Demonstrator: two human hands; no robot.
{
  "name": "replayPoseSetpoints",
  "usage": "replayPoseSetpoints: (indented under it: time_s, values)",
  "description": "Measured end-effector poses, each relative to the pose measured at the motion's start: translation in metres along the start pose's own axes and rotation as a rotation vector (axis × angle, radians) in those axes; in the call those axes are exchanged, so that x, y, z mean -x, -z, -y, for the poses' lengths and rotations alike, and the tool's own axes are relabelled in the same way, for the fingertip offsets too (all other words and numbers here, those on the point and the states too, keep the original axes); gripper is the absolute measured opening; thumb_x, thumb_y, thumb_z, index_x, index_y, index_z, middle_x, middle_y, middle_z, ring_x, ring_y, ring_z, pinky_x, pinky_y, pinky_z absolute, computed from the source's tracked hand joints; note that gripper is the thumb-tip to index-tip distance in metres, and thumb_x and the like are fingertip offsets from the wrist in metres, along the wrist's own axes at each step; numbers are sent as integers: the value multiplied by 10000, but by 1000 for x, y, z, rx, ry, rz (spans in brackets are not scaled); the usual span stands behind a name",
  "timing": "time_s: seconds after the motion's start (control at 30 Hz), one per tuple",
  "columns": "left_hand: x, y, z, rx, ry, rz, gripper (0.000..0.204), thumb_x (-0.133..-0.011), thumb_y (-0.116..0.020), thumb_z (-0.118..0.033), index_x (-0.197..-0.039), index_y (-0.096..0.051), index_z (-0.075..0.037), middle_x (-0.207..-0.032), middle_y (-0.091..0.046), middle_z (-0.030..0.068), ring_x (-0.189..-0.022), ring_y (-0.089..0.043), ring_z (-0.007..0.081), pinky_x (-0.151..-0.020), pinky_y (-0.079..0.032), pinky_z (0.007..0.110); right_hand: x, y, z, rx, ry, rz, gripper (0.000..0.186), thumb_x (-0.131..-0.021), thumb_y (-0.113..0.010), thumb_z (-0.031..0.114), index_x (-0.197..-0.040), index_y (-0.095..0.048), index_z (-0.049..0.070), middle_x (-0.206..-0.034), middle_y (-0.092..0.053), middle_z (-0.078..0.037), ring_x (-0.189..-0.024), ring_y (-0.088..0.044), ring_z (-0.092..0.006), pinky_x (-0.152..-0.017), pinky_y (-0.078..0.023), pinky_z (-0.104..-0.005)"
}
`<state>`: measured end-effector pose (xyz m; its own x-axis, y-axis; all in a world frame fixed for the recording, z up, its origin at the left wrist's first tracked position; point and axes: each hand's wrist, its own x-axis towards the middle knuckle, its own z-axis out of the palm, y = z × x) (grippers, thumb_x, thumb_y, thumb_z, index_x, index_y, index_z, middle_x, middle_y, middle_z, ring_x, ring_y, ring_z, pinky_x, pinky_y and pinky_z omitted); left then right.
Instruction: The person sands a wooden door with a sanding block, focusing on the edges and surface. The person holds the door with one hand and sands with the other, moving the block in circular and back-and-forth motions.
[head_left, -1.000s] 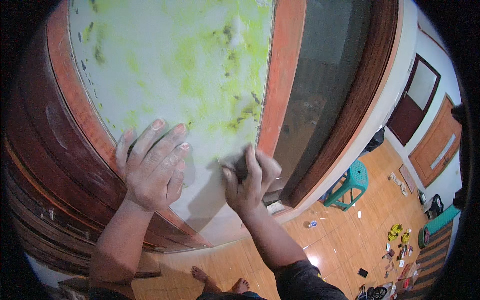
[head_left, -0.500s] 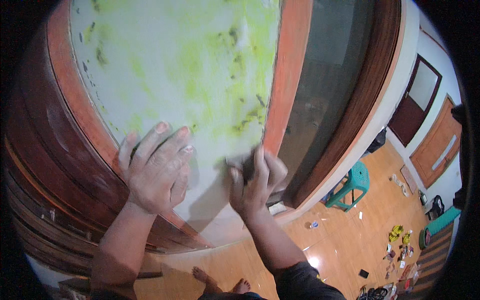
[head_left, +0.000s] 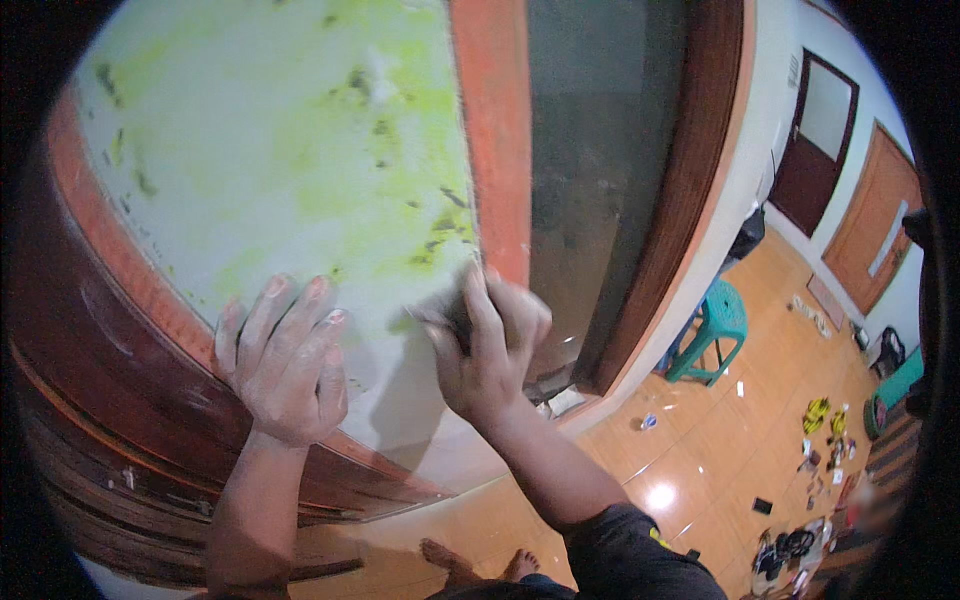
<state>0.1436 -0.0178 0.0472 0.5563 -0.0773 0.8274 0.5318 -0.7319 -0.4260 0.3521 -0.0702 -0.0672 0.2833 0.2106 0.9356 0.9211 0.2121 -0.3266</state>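
A white wall panel (head_left: 290,190) with yellow-green patches and dark scuffs stands before me, framed by orange-red strips. My left hand (head_left: 285,365) lies flat against its lower left part, fingers stretched out and dusted with white powder. Near the right orange-red strip (head_left: 495,130), my right hand (head_left: 490,345) presses to the panel with bent fingers. Between its thumb and fingers is a dark grey piece of sandpaper (head_left: 447,308), mostly hidden by the hand. Both hands cast shadows on the panel.
Dark brown wooden boards (head_left: 110,350) stand at the left, a dark glass pane (head_left: 600,170) in a brown frame at the right. Beyond it a green plastic stool (head_left: 715,330) stands on the tiled floor. Farther right lie yellow rolls (head_left: 817,415), a phone (head_left: 762,506) and scattered small items.
The view has swung to the right, so the panel sits farther left. My right hand stays on the panel by the right strip with the sandpaper; my left hand still rests flat.
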Motion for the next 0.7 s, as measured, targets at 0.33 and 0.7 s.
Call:
replayPoseSetpoints:
  time_s: [0.33,0.7]
  values:
    - [7,-2,-2,-57,-13,4,211,-994,-562,-184,-1070,-752,-135,-1301,-735,103,-1349,-582,356,-1244,-236,546,87,19,-2,-44,-10,21,673,-804,-860,175,-1380,-567,-12,-1272,-572,-153,-1146,-552,-340,-976,-438,-445]
    - [8,-3,5,-44,-27,18,223,-1004,-537,-151,-1072,-744,-106,-1323,-719,155,-1385,-552,399,-1245,-218,555,22,-7,5,-76,-15,-155,633,-746,-863,232,-1322,-674,48,-1304,-634,-91,-1149,-575,-291,-979,-454,-408]
